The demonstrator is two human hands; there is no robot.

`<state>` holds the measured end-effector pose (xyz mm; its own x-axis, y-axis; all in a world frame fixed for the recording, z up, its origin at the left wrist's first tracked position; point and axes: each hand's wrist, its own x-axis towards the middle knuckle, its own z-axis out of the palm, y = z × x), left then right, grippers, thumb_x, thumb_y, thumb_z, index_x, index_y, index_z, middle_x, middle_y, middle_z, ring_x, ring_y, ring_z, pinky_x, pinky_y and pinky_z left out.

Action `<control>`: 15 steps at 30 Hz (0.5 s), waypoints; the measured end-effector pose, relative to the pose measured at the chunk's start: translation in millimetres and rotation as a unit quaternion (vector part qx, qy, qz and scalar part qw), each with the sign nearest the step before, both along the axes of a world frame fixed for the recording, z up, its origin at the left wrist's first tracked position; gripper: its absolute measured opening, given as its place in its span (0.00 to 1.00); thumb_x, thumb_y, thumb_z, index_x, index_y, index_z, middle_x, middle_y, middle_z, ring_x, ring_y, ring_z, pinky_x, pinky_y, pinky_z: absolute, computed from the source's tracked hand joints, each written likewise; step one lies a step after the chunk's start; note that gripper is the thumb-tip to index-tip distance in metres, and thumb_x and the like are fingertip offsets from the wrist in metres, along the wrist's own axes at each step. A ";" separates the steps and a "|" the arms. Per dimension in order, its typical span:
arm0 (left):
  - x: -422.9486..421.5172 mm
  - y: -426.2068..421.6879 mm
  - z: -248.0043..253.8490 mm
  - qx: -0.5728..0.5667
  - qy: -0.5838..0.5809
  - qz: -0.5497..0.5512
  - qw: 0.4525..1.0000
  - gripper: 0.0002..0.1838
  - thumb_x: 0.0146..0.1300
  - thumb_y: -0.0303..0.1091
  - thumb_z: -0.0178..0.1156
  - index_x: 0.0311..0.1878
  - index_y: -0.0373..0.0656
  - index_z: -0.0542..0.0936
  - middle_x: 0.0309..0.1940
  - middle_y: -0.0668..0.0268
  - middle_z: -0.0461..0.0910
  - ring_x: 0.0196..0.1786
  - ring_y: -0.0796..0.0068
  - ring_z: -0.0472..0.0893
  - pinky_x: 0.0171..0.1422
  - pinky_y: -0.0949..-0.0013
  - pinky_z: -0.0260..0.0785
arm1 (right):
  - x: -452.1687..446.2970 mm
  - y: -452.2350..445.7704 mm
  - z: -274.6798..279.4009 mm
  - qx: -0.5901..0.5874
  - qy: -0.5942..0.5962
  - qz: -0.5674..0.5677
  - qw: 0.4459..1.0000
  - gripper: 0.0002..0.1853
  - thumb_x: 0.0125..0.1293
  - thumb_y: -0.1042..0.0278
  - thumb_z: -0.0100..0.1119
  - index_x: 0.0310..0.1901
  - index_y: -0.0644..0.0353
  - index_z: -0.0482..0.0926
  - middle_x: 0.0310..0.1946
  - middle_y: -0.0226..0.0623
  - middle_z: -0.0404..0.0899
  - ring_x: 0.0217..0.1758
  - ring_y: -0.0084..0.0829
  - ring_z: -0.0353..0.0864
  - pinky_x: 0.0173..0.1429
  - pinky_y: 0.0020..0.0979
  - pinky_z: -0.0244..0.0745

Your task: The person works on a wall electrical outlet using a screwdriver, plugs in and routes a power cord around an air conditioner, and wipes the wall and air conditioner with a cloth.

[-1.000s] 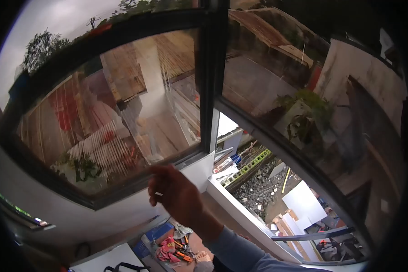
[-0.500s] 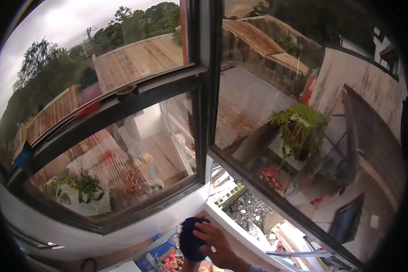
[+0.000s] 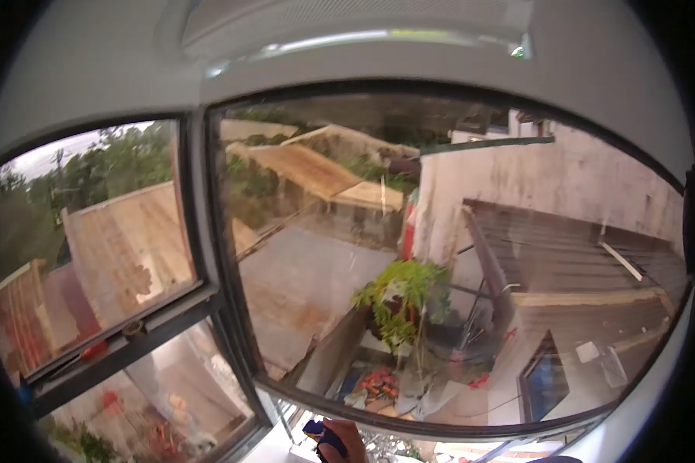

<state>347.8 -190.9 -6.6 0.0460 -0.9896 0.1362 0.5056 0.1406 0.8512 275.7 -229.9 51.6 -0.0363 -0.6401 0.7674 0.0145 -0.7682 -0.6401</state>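
Note:
At the bottom edge, my right hand (image 3: 347,438) is curled against a dark blue cloth-like item (image 3: 331,446), only partly in view. Its fingers look bent round the item, and the wrist is cut off by the frame. I cannot make out my left hand; the dark item may hide part of it. Just above the hand runs the lower frame of a large fixed window (image 3: 440,429).
A dark window rail (image 3: 127,345) on the left carries a small round object (image 3: 134,330) and a red item (image 3: 94,351). A leafy plant (image 3: 400,301), rusty roofs (image 3: 305,170) and a stained wall (image 3: 517,177) show through the glass.
The view has swung up and right. My right hand came down from the left window to the dark blue item. My left wrist, visible half a second ago, no longer shows.

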 end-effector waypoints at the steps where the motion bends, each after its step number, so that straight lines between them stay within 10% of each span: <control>1: -0.9 -1.4 12.5 -0.019 -0.015 -0.010 1.000 0.24 0.78 0.47 0.52 0.68 0.43 0.76 0.63 0.52 0.80 0.64 0.53 0.80 0.71 0.56 0.70 | -9.8 8.7 0.3 0.075 -0.012 0.033 0.997 0.22 0.76 0.72 0.50 0.70 0.61 0.69 0.59 0.45 0.78 0.56 0.37 0.76 0.59 0.44 0.72; 5: -12.3 -8.8 53.4 -0.097 -0.057 -0.057 0.992 0.25 0.78 0.48 0.51 0.69 0.42 0.76 0.64 0.51 0.79 0.64 0.52 0.80 0.71 0.56 0.70 | -42.6 30.8 60.6 0.086 0.012 -0.012 0.996 0.16 0.76 0.73 0.51 0.62 0.61 0.75 0.55 0.40 0.80 0.54 0.31 0.76 0.57 0.42 0.73; 8: -16.4 -8.7 79.4 -0.145 -0.077 -0.085 0.983 0.26 0.79 0.48 0.51 0.70 0.42 0.75 0.65 0.50 0.79 0.65 0.51 0.80 0.71 0.56 0.69 | -82.1 39.8 128.2 0.347 0.063 0.051 0.934 0.11 0.75 0.72 0.53 0.54 0.61 0.79 0.55 0.43 0.79 0.55 0.35 0.77 0.58 0.42 0.73; 11: -21.9 5.3 97.3 -0.177 -0.095 -0.103 0.974 0.27 0.79 0.49 0.50 0.71 0.41 0.75 0.67 0.50 0.78 0.65 0.51 0.79 0.71 0.55 0.69 | -144.7 13.0 206.1 -0.081 0.051 -0.127 0.987 0.19 0.67 0.74 0.57 0.59 0.63 0.76 0.54 0.43 0.78 0.51 0.35 0.79 0.59 0.39 0.74; 15: -17.1 22.0 97.8 -0.187 -0.116 -0.140 0.966 0.28 0.79 0.49 0.50 0.72 0.41 0.74 0.68 0.49 0.77 0.66 0.50 0.79 0.71 0.55 0.69 | -219.5 24.6 378.6 -0.484 0.121 -0.489 0.716 0.22 0.58 0.79 0.63 0.57 0.61 0.83 0.52 0.48 0.82 0.56 0.50 0.81 0.62 0.47 0.76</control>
<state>330.7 -168.9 91.2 -0.2900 -0.8389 0.4606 0.3704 0.3454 0.8623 56.3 -205.3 430.2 0.1051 0.4358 0.8939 -0.8543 -0.4206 0.3055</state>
